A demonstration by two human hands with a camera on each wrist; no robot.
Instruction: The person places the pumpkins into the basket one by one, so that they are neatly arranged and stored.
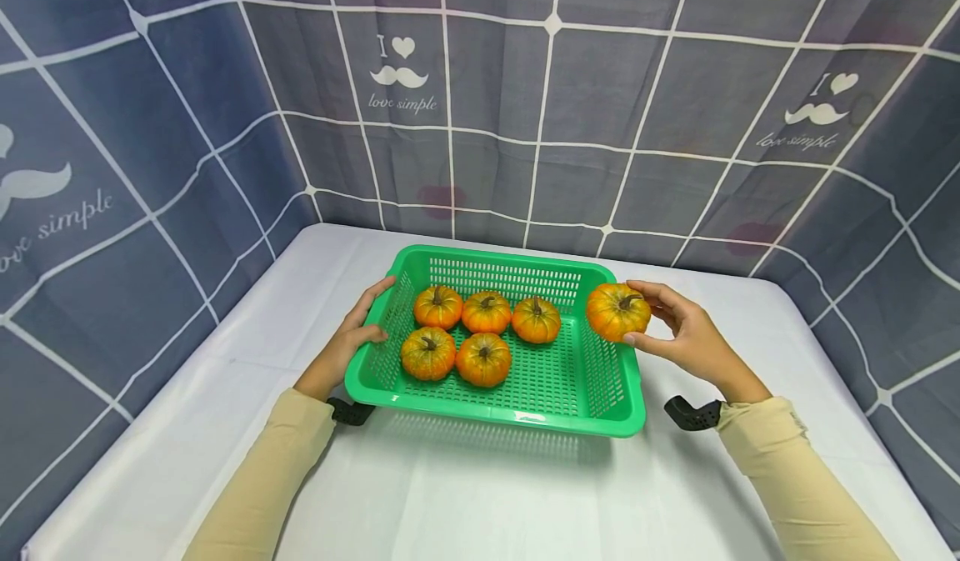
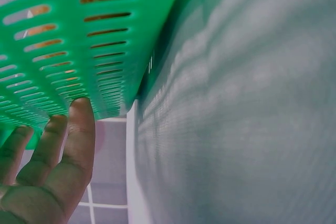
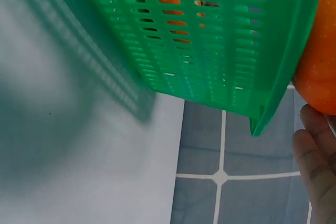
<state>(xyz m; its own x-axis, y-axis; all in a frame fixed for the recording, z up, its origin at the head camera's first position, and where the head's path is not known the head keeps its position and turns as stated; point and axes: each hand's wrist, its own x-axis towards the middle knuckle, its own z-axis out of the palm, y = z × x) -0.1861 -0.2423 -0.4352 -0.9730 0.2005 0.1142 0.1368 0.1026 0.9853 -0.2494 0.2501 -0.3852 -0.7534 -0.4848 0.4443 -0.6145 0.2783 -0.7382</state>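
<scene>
A green slotted plastic basket (image 1: 525, 419) holds several small orange pumpkins (image 1: 483, 359), bunched toward its left side. My left hand (image 1: 343, 346) grips the basket's left rim, thumb over the edge. In the left wrist view, its other fingers (image 2: 79, 140) lie along the outside of the slotted wall. My right hand (image 1: 693, 336) pinches one more pumpkin (image 1: 617, 313) between thumb and fingers. That pumpkin overlaps the basket's right rim in the head view; the right wrist view has its orange side (image 3: 323, 61) beside the rim, with fingertips (image 3: 310, 116) just below.
A white cloth (image 1: 450, 503) covers the table, and the basket casts a shadow on it. Grey checked curtains (image 1: 495, 169) with white lines hang behind and on both sides. Black straps (image 1: 693, 413) sit at both wrists, beside beige sleeves.
</scene>
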